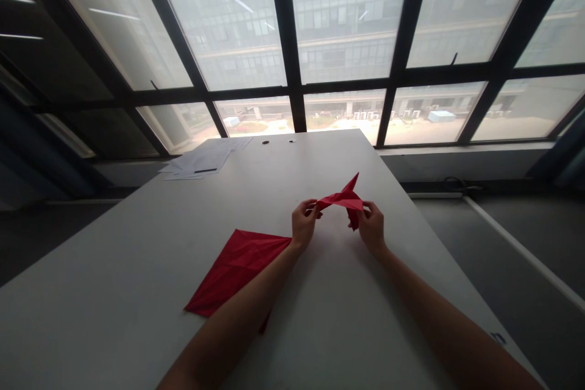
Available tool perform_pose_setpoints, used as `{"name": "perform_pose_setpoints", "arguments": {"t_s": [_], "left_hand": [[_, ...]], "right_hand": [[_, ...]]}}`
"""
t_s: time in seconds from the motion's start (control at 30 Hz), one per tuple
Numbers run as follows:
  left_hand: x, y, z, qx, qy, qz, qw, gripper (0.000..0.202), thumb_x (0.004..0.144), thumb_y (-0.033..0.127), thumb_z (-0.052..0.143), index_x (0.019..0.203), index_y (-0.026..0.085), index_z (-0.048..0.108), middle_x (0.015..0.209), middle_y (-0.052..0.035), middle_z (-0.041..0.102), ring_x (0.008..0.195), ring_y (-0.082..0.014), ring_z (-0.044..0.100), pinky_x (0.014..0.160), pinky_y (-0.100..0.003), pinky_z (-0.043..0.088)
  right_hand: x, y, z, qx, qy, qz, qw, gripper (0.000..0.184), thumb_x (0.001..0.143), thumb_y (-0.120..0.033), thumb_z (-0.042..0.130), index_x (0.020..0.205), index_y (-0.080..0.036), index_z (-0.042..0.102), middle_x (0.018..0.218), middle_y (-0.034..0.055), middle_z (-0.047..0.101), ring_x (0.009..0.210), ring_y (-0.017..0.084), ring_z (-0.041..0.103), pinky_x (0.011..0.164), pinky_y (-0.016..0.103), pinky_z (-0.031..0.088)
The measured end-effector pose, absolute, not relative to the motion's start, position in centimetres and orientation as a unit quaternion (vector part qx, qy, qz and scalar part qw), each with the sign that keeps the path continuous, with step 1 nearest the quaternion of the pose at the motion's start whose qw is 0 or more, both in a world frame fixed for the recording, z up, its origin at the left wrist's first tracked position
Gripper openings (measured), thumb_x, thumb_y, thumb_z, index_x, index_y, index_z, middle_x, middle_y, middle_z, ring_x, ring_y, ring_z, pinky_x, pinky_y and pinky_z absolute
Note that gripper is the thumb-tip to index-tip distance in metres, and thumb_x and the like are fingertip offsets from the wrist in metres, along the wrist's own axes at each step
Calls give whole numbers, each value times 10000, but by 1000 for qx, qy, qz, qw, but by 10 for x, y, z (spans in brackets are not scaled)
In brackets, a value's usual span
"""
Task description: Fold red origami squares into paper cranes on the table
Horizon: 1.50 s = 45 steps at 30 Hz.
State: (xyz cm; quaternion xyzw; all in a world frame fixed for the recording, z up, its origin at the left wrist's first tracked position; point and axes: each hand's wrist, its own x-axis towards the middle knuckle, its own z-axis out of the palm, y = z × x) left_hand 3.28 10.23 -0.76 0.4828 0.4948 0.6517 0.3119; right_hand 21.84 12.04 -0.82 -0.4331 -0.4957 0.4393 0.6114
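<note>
A folded red paper figure (343, 198) is held above the white table (137, 292), with one pointed flap sticking up to the right. My left hand (304, 223) pinches its left tip. My right hand (371, 226) pinches its right side, where a flap hangs down. Both hands are closed on the paper. A flat, creased sheet of red paper (233, 268) lies on the table to the left, partly under my left forearm.
White printed sheets (201, 161) lie at the table's far left corner. Two small dark holes (265, 142) sit near the far edge. Large dark-framed windows stand behind the table. The floor drops away on the right past the table's edge.
</note>
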Motion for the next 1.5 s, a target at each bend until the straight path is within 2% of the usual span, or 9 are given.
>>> {"name": "perform_pose_setpoints", "arguments": {"t_s": [0.27, 0.47, 0.67, 0.83, 0.97, 1.07, 1.23, 1.33, 1.5], "left_hand": [[39, 95, 6, 532, 415, 683, 279, 643, 759, 296, 801, 1325, 246, 501, 1259, -110, 590, 1095, -219, 620, 894, -362, 552], [40, 94, 0, 588, 451, 581, 336, 703, 754, 332, 803, 1369, 226, 479, 1249, -135, 597, 1107, -258, 624, 858, -367, 559], [40, 89, -1, 676, 389, 542, 313, 1168, 573, 279, 920, 1531, 277, 252, 1401, -163, 522, 1258, -313, 541, 986, -437, 490], [43, 88, 5, 637, 471, 568, 225, 525, 716, 281, 820, 1208, 211, 648, 1132, -94, 704, 1043, -249, 655, 945, -396, 504], [41, 92, 6, 560, 504, 608, 250, 210, 767, 307, 766, 933, 182, 740, 881, -51, 753, 830, -223, 696, 806, -340, 538], [37, 97, 4, 520, 514, 631, 260, 226, 777, 368, 750, 817, 147, 724, 749, -44, 726, 716, -211, 678, 677, -310, 537], [40, 98, 5, 483, 491, 660, 299, 320, 819, 421, 703, 949, 128, 697, 819, -60, 718, 716, -174, 662, 669, -293, 542], [44, 95, 8, 480, 476, 663, 321, 343, 818, 443, 702, 956, 129, 699, 836, -65, 713, 719, -162, 650, 676, -288, 538], [49, 91, 11, 484, 458, 662, 344, 355, 806, 454, 715, 932, 122, 695, 818, -64, 700, 708, -158, 632, 668, -287, 528]], "right_hand": [[216, 119, 0, -415, -434, 573, 558, 327, 726, -411, 729, 884, -148, 616, 488, -2, 630, 330, 118, 505, 304, 196, 341], [216, 121, 1, -401, -383, 625, 549, 219, 664, -324, 717, 766, -165, 606, 471, -25, 572, 350, 94, 458, 316, 202, 328], [227, 131, 4, -406, -332, 654, 545, 173, 658, -258, 716, 647, -200, 554, 473, -38, 502, 382, 74, 411, 297, 181, 322], [228, 130, 8, -402, -339, 702, 481, 160, 692, -189, 717, 639, -175, 567, 479, -27, 496, 359, 54, 368, 287, 159, 304], [226, 125, 11, -384, -351, 719, 461, 177, 793, -309, 683, 719, -164, 615, 548, 11, 566, 401, 80, 432, 346, 187, 392], [223, 120, 11, -370, -407, 671, 497, 280, 855, -431, 618, 870, -158, 677, 718, 63, 660, 551, 137, 559, 481, 253, 491], [213, 110, 4, -373, -686, 317, 538, 378, 765, -449, 746, 1065, -223, 713, 1143, 110, 668, 1002, 274, 597, 778, 402, 523], [209, 108, 1, -371, -723, 237, 533, 265, 801, -399, 727, 1019, -249, 723, 1089, 94, 682, 1040, 280, 577, 878, 448, 490], [210, 109, 1, -400, -689, 245, 552, 169, 874, -362, 630, 828, -219, 708, 925, 70, 671, 901, 237, 598, 773, 378, 505]]}}
